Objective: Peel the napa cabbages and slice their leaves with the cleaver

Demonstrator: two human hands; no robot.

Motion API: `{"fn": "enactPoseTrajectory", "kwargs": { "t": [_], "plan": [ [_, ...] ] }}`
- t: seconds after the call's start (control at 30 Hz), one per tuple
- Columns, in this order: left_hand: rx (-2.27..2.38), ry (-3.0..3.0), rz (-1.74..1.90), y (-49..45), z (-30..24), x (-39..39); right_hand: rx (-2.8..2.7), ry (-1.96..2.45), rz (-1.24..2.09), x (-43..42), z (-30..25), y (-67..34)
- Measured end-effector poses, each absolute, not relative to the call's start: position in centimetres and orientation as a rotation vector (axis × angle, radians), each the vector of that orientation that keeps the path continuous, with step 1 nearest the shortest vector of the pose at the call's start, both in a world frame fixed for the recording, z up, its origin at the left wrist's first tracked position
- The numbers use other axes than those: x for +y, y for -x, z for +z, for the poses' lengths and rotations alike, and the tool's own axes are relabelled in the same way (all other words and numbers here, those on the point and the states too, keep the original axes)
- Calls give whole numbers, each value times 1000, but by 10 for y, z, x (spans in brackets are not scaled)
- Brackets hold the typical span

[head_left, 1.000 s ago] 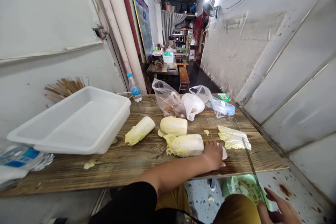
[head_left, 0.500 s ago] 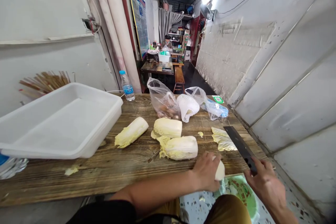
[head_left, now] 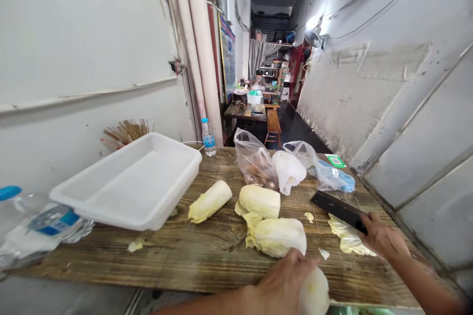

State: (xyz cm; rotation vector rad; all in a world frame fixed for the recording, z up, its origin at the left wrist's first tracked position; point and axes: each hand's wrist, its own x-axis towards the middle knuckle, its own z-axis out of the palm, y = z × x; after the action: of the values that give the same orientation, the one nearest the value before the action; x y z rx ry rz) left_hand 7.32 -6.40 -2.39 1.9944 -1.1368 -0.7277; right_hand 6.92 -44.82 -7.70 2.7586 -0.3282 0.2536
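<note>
At the table's front edge my left hand (head_left: 286, 278) is closed on a napa cabbage (head_left: 315, 293), whose pale cut end faces right. My right hand (head_left: 384, 238) grips the handle of a cleaver (head_left: 336, 208); its dark blade points left over the table, above loose cabbage leaves (head_left: 349, 236). Just beyond my left hand lies a second napa cabbage (head_left: 281, 236), with another cabbage (head_left: 260, 200) behind it and a smaller one (head_left: 211, 200) to the left. A small white scrap (head_left: 324, 254) lies between my hands.
A white plastic tub (head_left: 129, 182) stands on the left, with a large bottle (head_left: 59, 221) beside it. Along the back are a water bottle (head_left: 208, 138), a clear bag (head_left: 256, 162), white foam netting (head_left: 288, 170) and a bag with blue contents (head_left: 334, 174). One person sits far back.
The cleaver has swung left and in over the table. My left hand, still on the cabbage, appears lower in view. A white scrap now lies near it. The camera view has shifted.
</note>
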Motion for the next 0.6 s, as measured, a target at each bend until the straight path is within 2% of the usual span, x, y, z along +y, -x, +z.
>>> {"fn": "enactPoseTrajectory", "kwargs": {
  "t": [0.1,0.37,0.5,0.6],
  "plan": [
    [-1168,-1994,-751,-82,-36,-65,-281,-2709,187,-458,-79,-90],
    [-1064,-1957,-799,-68,-17,-40,-473,-3074,97,-472,-62,-114],
    [-943,-2046,-843,-61,-11,-36,-582,-3198,165,-472,-63,-111],
    [-871,-1868,-887,-60,-17,-41,-635,-3316,328,-454,-54,-99]
  ]
}}
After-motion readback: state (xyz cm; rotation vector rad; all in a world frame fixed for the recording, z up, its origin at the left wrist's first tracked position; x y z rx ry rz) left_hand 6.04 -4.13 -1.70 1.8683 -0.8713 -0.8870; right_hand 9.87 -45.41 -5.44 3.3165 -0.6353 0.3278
